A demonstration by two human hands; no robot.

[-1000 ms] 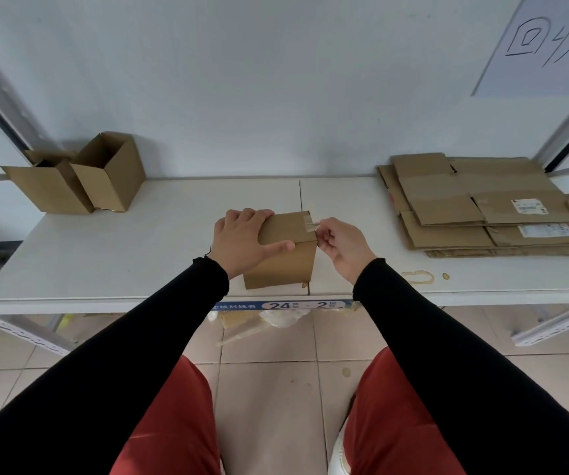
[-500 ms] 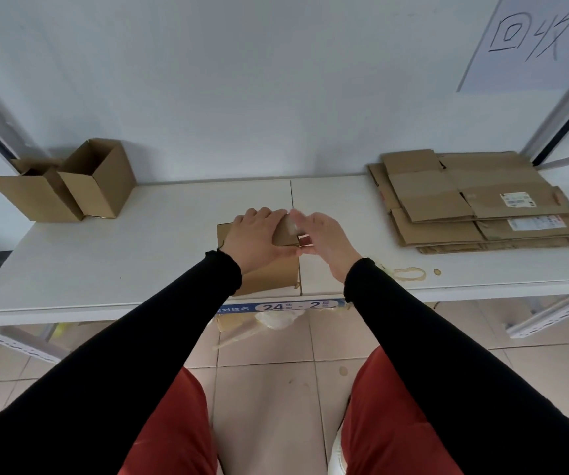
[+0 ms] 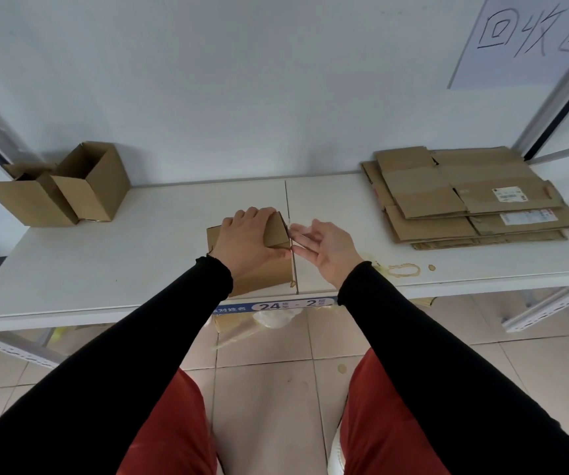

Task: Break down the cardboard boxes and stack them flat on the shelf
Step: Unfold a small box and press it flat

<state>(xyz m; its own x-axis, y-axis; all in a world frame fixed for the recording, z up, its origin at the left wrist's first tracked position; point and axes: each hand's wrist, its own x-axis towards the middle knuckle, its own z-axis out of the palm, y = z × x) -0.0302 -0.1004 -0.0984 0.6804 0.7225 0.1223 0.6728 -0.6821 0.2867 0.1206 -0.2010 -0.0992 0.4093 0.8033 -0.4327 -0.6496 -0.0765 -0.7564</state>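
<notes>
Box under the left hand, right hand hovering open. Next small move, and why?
Probably bring the open right hand onto the small brown cardboard box and press its right side inward. The left hand already grips its top, it stands unflattened, and the flattened cardboard stack waits right.

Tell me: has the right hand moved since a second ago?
Yes. The right hand let go of the box corner and opened, just right of the shelf seam.

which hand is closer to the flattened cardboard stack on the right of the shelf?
Right. The right hand is open just right of the small box, on the flattened stack's side; the left hand grips that box, farther away.
</notes>
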